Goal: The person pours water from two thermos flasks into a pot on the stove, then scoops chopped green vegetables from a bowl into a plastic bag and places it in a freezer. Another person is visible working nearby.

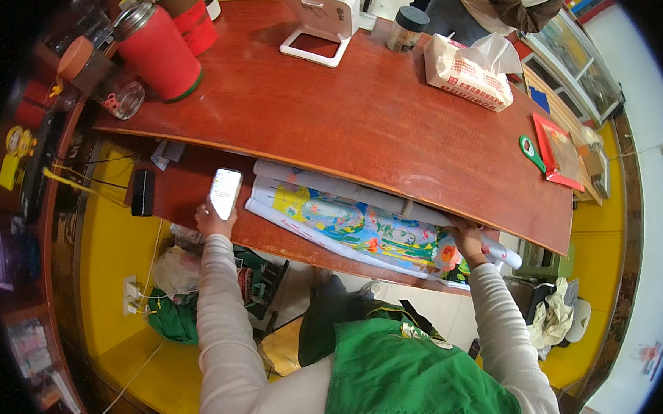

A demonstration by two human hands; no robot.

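Note:
My left hand [214, 221] holds a smartphone [227, 192] with a lit screen over the lower shelf [187, 179] of a reddish-brown wooden desk. To its right lies a partly rolled sheet printed with colourful flowers [361, 222]. Its white rolled edges run along both long sides, and the far roll goes partly under the desk top [325, 110]. At the sheet's right end, my right hand [468, 239] grips the far roll. The fingertips there are partly hidden by the roll and the desk edge.
On the desk top stand a red thermos [157, 52], a bottle [101, 79], a white device on a stand [323, 19], a lidded jar [407, 29] and a tissue pack [467, 76]. A black box [143, 193] sits at the shelf's left. Bags [176, 273] lie below. Someone is across the desk.

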